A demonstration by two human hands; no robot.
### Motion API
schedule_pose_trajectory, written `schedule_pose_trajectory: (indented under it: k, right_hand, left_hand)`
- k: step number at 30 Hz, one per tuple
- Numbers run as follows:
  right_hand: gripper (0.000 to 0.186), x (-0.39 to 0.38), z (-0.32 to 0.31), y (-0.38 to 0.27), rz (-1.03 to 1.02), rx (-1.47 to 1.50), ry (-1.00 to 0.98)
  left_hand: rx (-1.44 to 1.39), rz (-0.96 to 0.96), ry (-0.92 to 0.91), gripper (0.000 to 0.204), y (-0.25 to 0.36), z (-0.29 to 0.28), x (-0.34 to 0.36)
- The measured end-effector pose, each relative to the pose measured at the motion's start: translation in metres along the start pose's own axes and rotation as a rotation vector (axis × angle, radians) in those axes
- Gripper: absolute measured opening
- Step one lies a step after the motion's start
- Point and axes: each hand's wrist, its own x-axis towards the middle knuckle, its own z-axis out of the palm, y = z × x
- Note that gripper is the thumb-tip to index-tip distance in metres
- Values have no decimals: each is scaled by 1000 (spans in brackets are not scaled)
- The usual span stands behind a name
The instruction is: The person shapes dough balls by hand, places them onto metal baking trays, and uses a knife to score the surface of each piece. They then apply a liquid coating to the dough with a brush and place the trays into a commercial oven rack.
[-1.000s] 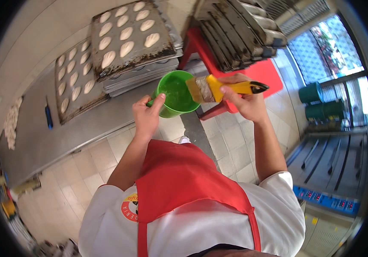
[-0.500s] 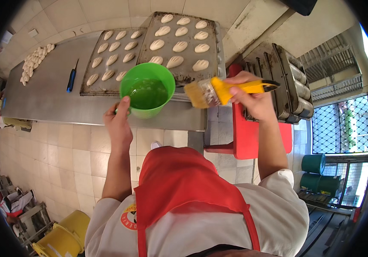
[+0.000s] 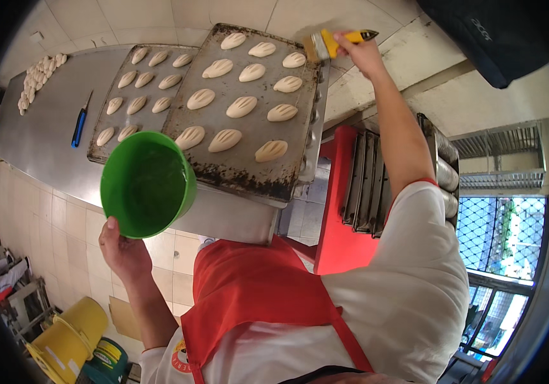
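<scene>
Head view: left hand (image 3: 127, 256) grips a green mug (image 3: 148, 190); right hand (image 3: 359, 51) holds a paintbrush (image 3: 330, 45) by the far-right corner of the baking tray (image 3: 239, 181) (bare surface (image 3: 42, 142) leftward).

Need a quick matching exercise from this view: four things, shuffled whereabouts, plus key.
Things
1. Green container
2. Brush
3. Blue-handled tool
4. Red stool

Whereabouts
A. Beneath dark metal pans
B. Held in the right hand
C. Held in the left hand
D. Lying on the metal table, left of the baking trays

Pairs: 1-C, 2-B, 3-D, 4-A
</scene>
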Motion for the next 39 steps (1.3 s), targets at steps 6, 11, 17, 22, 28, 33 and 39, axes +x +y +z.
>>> schedule_pose_trajectory:
  k: [6, 11, 17, 22, 28, 33, 39]
  right_hand:
    - [46, -114, 55, -69, -753, -330, -580]
    - [25, -170, 55, -100, -607, 100, -754]
    - [32, 25, 22, -24, -92, -23, -305]
    - [30, -10, 134, -70, -299, -230, -307]
    - [34, -168, 128, -181, -442, -19, -862]
    - [40, -35, 102, -129, 281, -142, -506]
    - [35, 18, 135, -106, 82, -326, -152]
  left_hand:
    - [45, 3, 164, 35, 8, 34, -14]
    - [-20, -17, 214, 33, 3, 53, 0]
    - [-121, 7, 199, 23, 16, 52, 17]
    - [-85, 11, 276, 23, 32, 35, 36]
    - [-16, -44, 156, 31, 39, -20, 78]
    - [39, -30, -46, 37, 40, -77, 127]
    - [10, -72, -143, 33, 62, -116, 163]
